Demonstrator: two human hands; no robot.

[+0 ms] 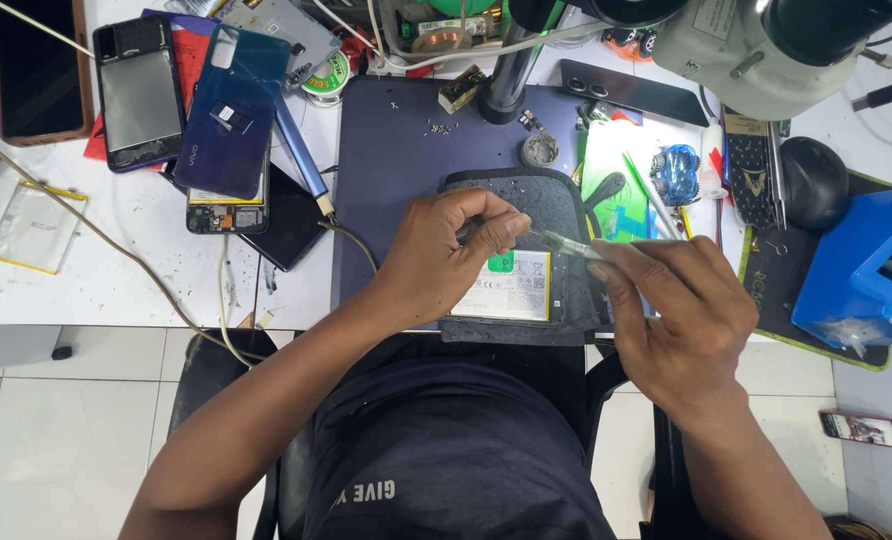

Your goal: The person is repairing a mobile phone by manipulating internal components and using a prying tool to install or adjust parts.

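An opened phone [511, 290] with its pale battery showing lies on a dark grey cloth [556, 205] at the front of a dark work mat [386, 180]. My left hand [436, 250] rests on the phone's left side, thumb and fingers pinched together near its top. My right hand [681, 315] holds a thin clear-handled tool [566, 243] whose tip points left toward my left fingers. What sits between my left fingertips is too small to tell.
A microscope [766, 45] on a metal post [511, 70] hangs over the mat. Several dismantled phones and a blue back cover [231, 110] lie at left. A blue box [856, 270], a black mouse [814, 180] and small tools stand at right. Loose screws [438, 128] dot the mat.
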